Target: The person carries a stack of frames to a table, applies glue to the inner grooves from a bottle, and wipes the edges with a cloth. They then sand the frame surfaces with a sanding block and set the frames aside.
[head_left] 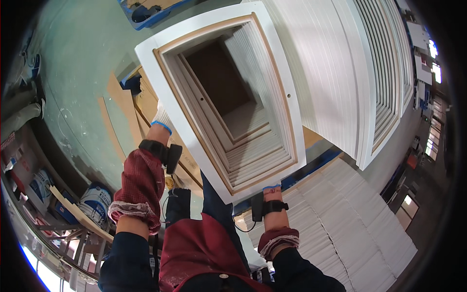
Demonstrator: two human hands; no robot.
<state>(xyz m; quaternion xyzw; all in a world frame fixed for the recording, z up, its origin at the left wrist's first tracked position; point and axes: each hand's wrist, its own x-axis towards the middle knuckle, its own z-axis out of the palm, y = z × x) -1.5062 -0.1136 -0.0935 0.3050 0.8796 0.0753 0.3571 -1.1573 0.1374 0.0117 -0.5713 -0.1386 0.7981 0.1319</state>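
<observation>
A white rectangular frame [224, 192] with a brown inner edge lies uppermost over a deep stack of like frames [258, 158], seen through its opening. My left hand [161, 117], in a white glove with a blue cuff, grips the frame's left side, its fingers out of sight behind the edge. At the near right edge is my right hand [272, 187]. Only its blue cuff and wrist show, and the rest goes under the frame, which it appears to hold. Both wrists wear black strapped devices, and dark red sleeve covers sit on my forearms.
Another tall stack of white frames [331, 73] stands close on the right. Stacked white strips [335, 219] lie at the near right. Cardboard pieces [116, 102] rest on the floor by my left arm. Buckets [95, 202] and a metal rack [73, 233] are at the left.
</observation>
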